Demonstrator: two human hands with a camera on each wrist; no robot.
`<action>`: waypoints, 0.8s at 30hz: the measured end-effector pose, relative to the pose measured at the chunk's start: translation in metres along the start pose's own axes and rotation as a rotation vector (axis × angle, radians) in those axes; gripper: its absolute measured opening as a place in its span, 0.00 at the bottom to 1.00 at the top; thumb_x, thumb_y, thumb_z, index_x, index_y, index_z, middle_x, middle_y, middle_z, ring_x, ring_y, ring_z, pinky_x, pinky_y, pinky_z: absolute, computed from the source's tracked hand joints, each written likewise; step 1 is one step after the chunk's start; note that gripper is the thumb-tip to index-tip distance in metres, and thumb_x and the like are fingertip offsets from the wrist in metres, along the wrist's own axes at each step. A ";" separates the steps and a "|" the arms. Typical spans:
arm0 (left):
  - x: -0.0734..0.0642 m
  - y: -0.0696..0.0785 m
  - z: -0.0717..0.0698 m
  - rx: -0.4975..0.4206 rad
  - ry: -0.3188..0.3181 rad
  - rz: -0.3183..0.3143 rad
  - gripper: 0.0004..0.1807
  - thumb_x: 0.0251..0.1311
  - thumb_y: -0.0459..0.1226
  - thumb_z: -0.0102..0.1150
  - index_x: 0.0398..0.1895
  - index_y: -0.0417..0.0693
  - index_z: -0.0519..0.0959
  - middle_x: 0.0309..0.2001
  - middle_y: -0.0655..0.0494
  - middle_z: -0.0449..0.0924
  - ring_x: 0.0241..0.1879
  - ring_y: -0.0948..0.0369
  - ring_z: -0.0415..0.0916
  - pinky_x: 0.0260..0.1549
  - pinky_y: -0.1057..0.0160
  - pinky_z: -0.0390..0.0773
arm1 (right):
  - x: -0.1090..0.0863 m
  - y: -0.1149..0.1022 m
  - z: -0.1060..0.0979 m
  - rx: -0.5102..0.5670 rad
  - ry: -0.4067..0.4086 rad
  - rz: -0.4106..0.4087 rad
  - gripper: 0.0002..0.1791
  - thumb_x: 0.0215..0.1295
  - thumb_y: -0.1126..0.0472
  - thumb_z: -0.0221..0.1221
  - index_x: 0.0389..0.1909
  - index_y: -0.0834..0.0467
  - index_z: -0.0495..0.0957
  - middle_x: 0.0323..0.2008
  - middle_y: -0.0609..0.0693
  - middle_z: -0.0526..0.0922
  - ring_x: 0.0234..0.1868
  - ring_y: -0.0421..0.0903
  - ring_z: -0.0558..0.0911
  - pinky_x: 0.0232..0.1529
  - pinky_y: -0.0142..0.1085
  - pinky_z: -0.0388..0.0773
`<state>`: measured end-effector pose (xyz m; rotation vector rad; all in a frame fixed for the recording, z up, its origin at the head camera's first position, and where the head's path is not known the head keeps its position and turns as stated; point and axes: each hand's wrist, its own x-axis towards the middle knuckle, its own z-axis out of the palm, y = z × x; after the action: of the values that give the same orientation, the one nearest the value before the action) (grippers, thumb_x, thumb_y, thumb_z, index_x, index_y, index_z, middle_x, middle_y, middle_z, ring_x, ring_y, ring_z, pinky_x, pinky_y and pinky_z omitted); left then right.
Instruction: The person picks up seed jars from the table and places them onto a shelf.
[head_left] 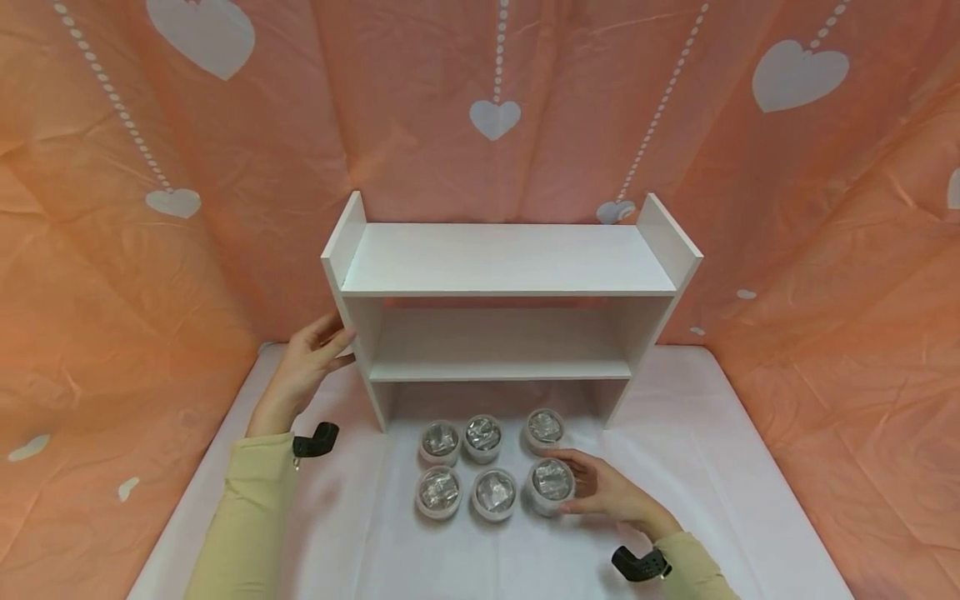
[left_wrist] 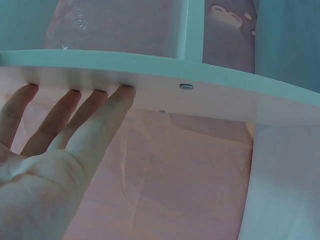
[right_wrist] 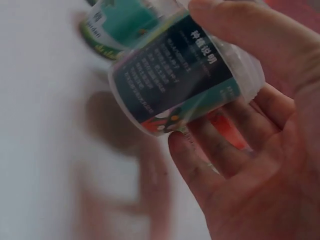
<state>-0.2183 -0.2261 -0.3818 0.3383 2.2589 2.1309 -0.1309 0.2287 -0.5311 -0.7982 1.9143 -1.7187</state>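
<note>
My right hand point(head_left: 611, 493) grips a clear plastic cup point(head_left: 551, 486) at the front right of a group of similar cups. The right wrist view shows thumb and fingers around this tilted labelled cup point(right_wrist: 175, 75), its dark and green printed label facing the camera. Behind it stands another cup point(head_left: 543, 429). At the left, fingertips of my left hand point(head_left: 311, 362) rest against the outer side panel of a white two-tier shelf point(head_left: 487, 258). In the left wrist view its fingers point(left_wrist: 102, 120) are extended against the panel.
Several more cups with silvery, crinkled contents, such as the front left cup point(head_left: 438, 492), stand in two rows before the shelf. The white-covered table point(head_left: 705, 467) is enclosed by orange sheets point(head_left: 840, 333) printed with hearts.
</note>
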 end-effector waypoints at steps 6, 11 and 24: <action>0.001 0.000 0.000 -0.013 0.001 0.000 0.33 0.69 0.38 0.54 0.72 0.36 0.56 0.66 0.42 0.60 0.56 0.62 0.69 0.47 0.65 0.78 | 0.001 -0.014 -0.004 0.003 -0.006 0.000 0.41 0.55 0.72 0.67 0.69 0.68 0.57 0.64 0.68 0.63 0.63 0.43 0.69 0.56 0.36 0.73; 0.000 0.000 0.001 -0.014 -0.001 0.006 0.33 0.69 0.38 0.53 0.71 0.34 0.56 0.65 0.42 0.61 0.55 0.63 0.69 0.46 0.66 0.78 | 0.003 -0.032 -0.008 0.010 0.034 0.038 0.42 0.56 0.70 0.66 0.69 0.68 0.55 0.64 0.66 0.63 0.63 0.44 0.69 0.58 0.36 0.71; -0.001 0.000 0.002 -0.030 -0.001 0.005 0.32 0.69 0.37 0.53 0.72 0.34 0.56 0.65 0.43 0.61 0.56 0.63 0.68 0.46 0.67 0.78 | 0.021 -0.077 -0.027 -0.035 0.068 -0.069 0.35 0.57 0.72 0.65 0.64 0.64 0.61 0.56 0.62 0.73 0.57 0.52 0.74 0.57 0.39 0.73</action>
<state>-0.2175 -0.2246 -0.3817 0.3442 2.2255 2.1640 -0.1552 0.2302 -0.4505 -0.8385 1.9878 -1.7791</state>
